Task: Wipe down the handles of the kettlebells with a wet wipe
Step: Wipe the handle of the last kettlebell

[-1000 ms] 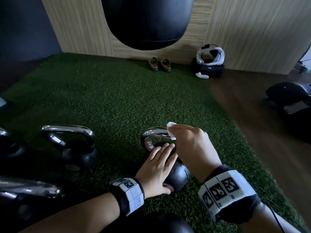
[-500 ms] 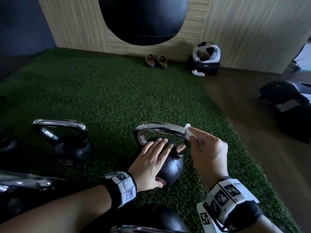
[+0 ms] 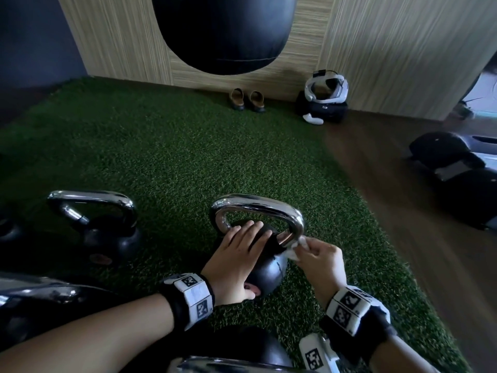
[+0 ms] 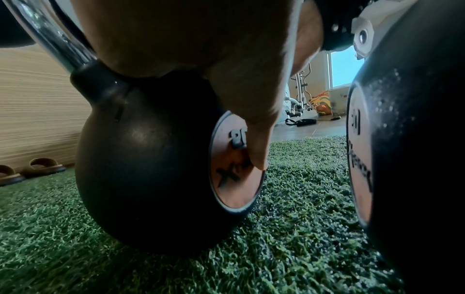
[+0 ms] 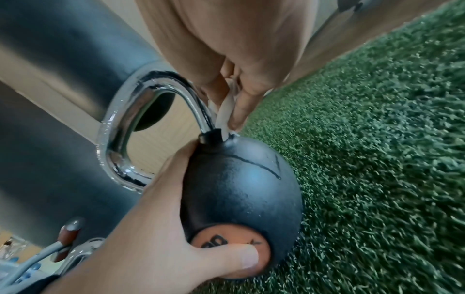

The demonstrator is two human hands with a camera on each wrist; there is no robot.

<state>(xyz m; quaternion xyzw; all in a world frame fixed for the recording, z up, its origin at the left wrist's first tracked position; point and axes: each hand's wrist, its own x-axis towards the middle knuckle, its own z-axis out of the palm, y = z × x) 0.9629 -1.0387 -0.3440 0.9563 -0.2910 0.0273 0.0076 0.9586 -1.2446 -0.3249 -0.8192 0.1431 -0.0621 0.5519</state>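
A black kettlebell [image 3: 269, 270] with a chrome handle [image 3: 255, 208] stands on green turf in the middle of the head view. My left hand [image 3: 236, 254] lies flat over the ball, fingers straight under the handle, thumb on the orange disc [image 5: 234, 244]. My right hand [image 3: 320, 262] pinches a white wet wipe [image 3: 294, 247] against the handle's right leg, just above where it meets the ball. The right wrist view shows the wipe [image 5: 224, 111] pressed to the chrome handle [image 5: 120, 123] by my fingertips [image 5: 236, 119]. In the left wrist view the ball [image 4: 151, 169] fills the middle under my thumb [image 4: 256, 139].
Another kettlebell [image 3: 107, 232] stands to the left, one more [image 3: 40, 305] at the lower left and one [image 3: 228, 356] right below my arms. A black punching bag [image 3: 223, 30] hangs ahead. Slippers [image 3: 247, 100] and a white headset [image 3: 325, 87] lie by the wall. Wooden floor [image 3: 403, 211] borders the turf on the right.
My right hand slid the wipe from the top of the handle round the right bend and down its right leg. The left hand stayed on the ball.
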